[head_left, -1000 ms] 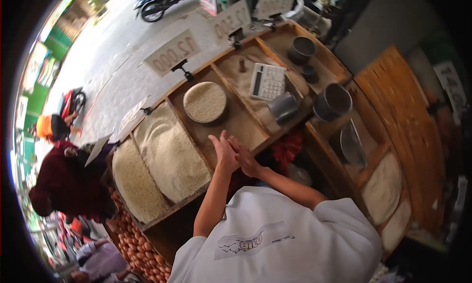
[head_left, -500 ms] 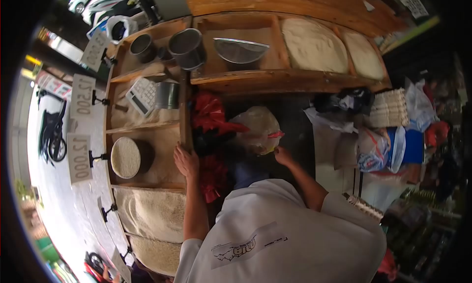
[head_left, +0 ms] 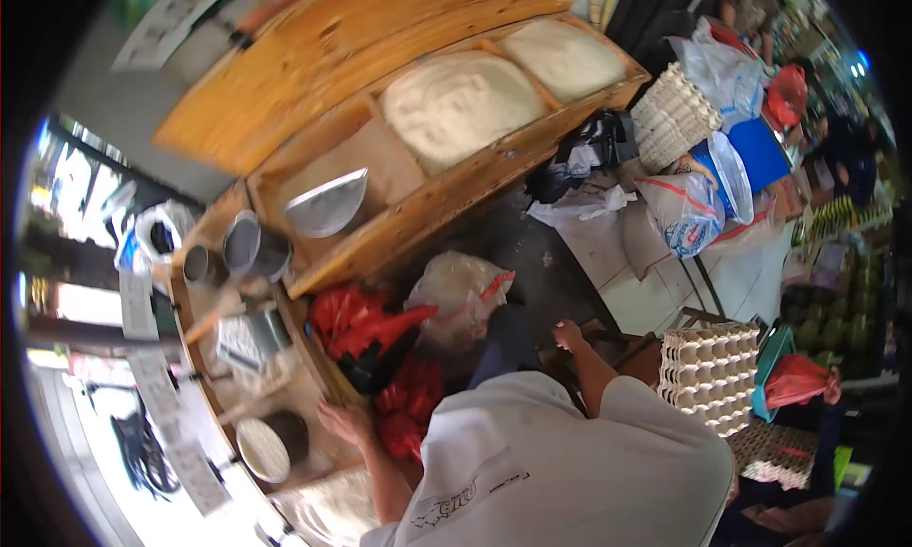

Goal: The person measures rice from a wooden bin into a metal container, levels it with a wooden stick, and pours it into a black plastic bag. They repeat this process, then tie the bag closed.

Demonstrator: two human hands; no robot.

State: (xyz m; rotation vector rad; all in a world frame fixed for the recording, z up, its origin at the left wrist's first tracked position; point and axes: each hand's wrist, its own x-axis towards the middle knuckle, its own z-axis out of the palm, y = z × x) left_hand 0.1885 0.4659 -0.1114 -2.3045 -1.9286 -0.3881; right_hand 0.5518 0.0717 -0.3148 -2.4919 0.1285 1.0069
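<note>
My left hand (head_left: 346,421) rests on the wooden edge of the sectioned bin, its fingers stretched out toward a metal can filled with white grain (head_left: 264,450). Beside that hand, red plastic bags (head_left: 361,321) and a black bag (head_left: 378,365) hang against the bin's inner side. My right hand (head_left: 568,336) is held low in front of me, right of my leg, with the fingers curled in and nothing visible in them. A clear plastic bag with a red strip (head_left: 454,300) lies between the hands, nearer the bin, apart from the right hand.
The wooden bin (head_left: 456,200) holds heaped grain (head_left: 456,101), a metal scoop (head_left: 328,203), metal cans (head_left: 255,245) and a calculator (head_left: 242,346). Egg trays (head_left: 708,376) stand at right, below bagged goods (head_left: 679,210). A person's arm (head_left: 793,517) shows at lower right.
My view has turned to the right, bringing the egg trays in. My right hand has moved away from the clear plastic bag. My left hand stays at the bin's edge.
</note>
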